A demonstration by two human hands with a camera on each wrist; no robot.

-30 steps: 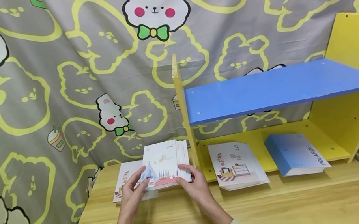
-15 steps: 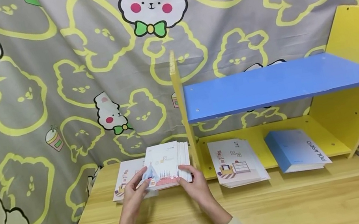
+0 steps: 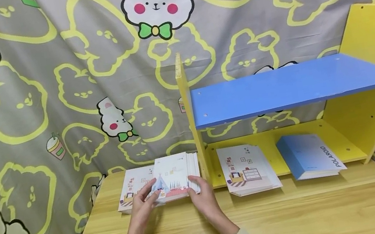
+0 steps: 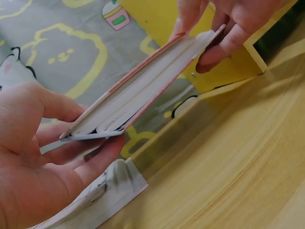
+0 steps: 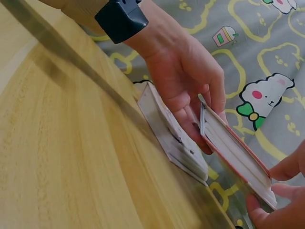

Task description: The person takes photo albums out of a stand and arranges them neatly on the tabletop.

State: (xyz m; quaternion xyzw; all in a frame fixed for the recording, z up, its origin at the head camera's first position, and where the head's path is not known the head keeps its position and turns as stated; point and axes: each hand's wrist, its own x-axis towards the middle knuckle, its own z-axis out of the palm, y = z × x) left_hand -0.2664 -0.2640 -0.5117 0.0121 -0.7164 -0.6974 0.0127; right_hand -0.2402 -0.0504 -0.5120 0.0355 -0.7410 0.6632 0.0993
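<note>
Both hands hold a thick white book with a tent drawing on its cover, raised off the table. The left hand grips its left side, thumb on one face and fingers on the other. The right hand pinches its right side, also seen at the far end of the book's page block in the left wrist view. Behind and left of it, a similar white book lies on the table, partly covered by the held book and left hand. In the right wrist view this lying book sits near the table's edge.
To the right stands a yellow shelf with a blue board. On its bottom panel lie a white illustrated book and a blue POLAROID book, both jutting over the front edge. A patterned curtain hangs behind the wooden table.
The held book and both hands have come slightly down and nearer in the head view. The head view has tilted a little. Both hands keep their grip.
</note>
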